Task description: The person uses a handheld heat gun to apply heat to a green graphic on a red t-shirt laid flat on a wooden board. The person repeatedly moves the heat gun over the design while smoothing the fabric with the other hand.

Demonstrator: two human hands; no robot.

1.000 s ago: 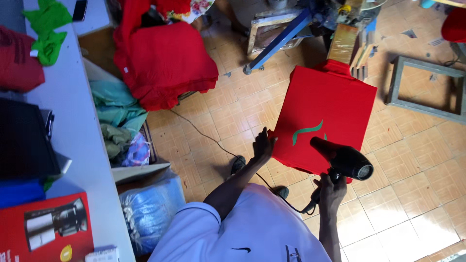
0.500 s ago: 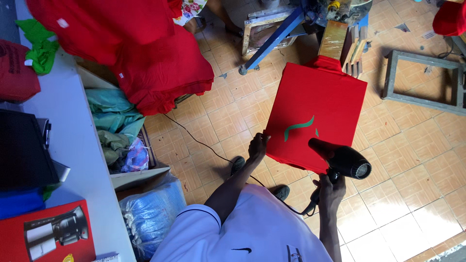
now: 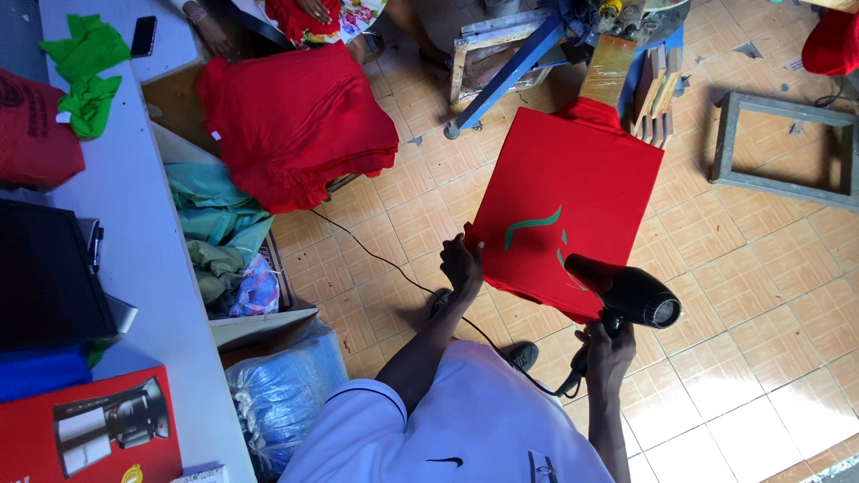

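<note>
Both hands are busy at a red shirt stretched flat on a board above the tiled floor. From the head view, the left hand is clenched on the shirt's near-left edge, fingers curled over the fabric. The right hand is wrapped tight around the handle of a black hair dryer, whose nozzle lies over the shirt's near-right corner, pointing toward a green curved print in the middle of the cloth. A black cord runs from the dryer across the floor, under the left forearm, toward the left.

The shirt sits in the middle of the frame, tilted, its far end meeting a blue metal stand. Left of it, well apart, lies a pile of red shirts. Beyond the pile another person's hand shows at the top edge. A white table runs down the left side, bearing green cloth, a phone and a red box. Beside the table stand a box of teal cloth and a blue bag. A grey frame lies on the floor at right.
</note>
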